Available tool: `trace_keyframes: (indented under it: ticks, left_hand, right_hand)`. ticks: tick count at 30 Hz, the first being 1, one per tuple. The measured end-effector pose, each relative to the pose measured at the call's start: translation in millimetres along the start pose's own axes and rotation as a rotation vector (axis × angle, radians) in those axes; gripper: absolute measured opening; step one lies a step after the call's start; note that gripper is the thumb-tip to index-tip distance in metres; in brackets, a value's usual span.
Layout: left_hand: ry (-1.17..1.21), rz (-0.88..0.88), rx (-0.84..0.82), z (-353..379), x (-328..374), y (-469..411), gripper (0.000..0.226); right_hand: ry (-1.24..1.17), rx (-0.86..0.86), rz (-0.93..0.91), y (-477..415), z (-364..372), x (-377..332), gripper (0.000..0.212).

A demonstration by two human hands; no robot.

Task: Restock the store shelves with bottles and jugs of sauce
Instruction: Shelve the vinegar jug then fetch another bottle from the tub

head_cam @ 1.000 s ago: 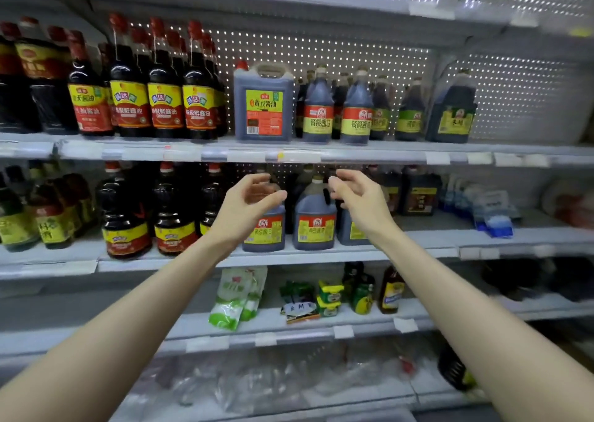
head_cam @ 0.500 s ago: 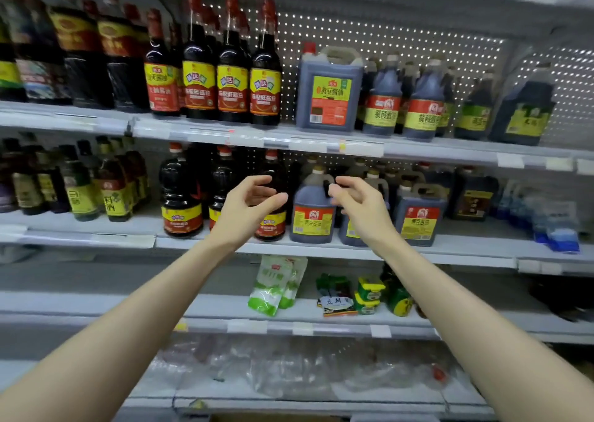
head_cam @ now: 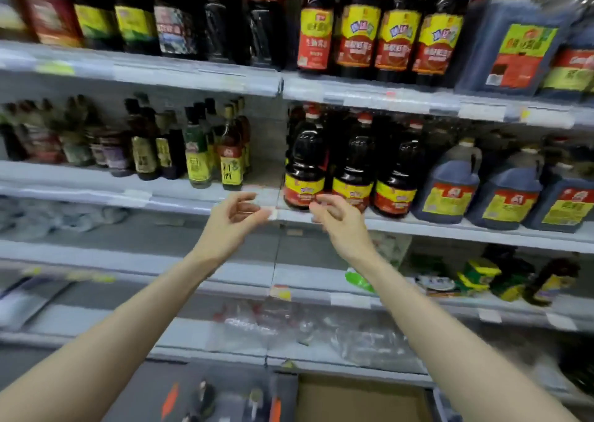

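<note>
My left hand [head_cam: 233, 220] and my right hand [head_cam: 340, 222] hover side by side in front of the middle shelf's edge [head_cam: 418, 228], fingers loosely curved, holding nothing. Just behind my right hand stand three dark round sauce bottles [head_cam: 352, 171] with red caps and yellow-red labels. Right of them sit blue jugs [head_cam: 446, 190] of dark sauce with yellow labels. The upper shelf [head_cam: 369, 95] carries tall red-and-yellow labelled bottles [head_cam: 397, 36] and a large square jug [head_cam: 514, 45]. Small slim bottles [head_cam: 197, 154] fill the middle shelf's left half.
A lower shelf [head_cam: 321, 283] holds green packets and small yellow-green containers [head_cam: 475, 277] at the right. Crumpled clear plastic [head_cam: 289, 328] lies on the bottom shelf. An open cardboard box [head_cam: 360, 399] sits on the floor below, with dark bottle tops [head_cam: 205, 399] beside it.
The view has swung left and down, so the shelves slid right and up. Both hands dropped from the jugs' height to the shelf edge in front of the round bottles, still holding nothing.
</note>
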State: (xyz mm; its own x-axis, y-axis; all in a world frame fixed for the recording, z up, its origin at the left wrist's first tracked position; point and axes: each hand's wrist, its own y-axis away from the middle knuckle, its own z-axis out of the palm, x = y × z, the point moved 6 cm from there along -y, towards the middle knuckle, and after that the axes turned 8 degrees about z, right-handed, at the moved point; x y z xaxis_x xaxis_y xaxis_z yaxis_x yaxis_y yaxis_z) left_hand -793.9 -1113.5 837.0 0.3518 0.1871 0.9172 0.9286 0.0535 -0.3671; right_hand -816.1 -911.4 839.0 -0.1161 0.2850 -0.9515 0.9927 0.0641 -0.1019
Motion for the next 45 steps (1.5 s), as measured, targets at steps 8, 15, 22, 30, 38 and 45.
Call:
trace_keyframes:
  ticks: [8, 15, 22, 30, 38, 45]
  left_hand:
    - [-0.037, -0.257, -0.028, -78.5, -158.2, 45.0, 0.057]
    - [-0.047, -0.545, -0.086, -71.3, -330.3, 105.4, 0.032]
    - [-0.095, -0.742, -0.087, -46.9, -486.9, 152.3, 0.023]
    - [-0.133, -0.933, -0.097, -12.0, -633.6, 202.0, 0.029]
    - [-0.126, -1.054, -0.114, 8.1, -745.2, 243.4, 0.028]
    - [-0.131, -1.09, -0.184, 14.6, -806.4, 263.9, 0.031]
  right_hand:
    - [-0.028, -0.087, 0.261, -3.0, 150.0, 125.9, 0.026]
    - [-0.034, -0.084, 0.516, 14.7, 216.9, 303.2, 0.02]
    - [0.031, -0.055, 0.739, 33.5, 257.7, 481.6, 0.004]
    - [0.023, -0.028, 0.931, 43.6, 306.0, 628.1, 0.015]
    - [0.098, -0.051, 1.085, 60.3, 347.8, 740.5, 0.028]
    - [0.031, 0.003, 1.21, 59.7, 371.2, 778.8, 0.047]
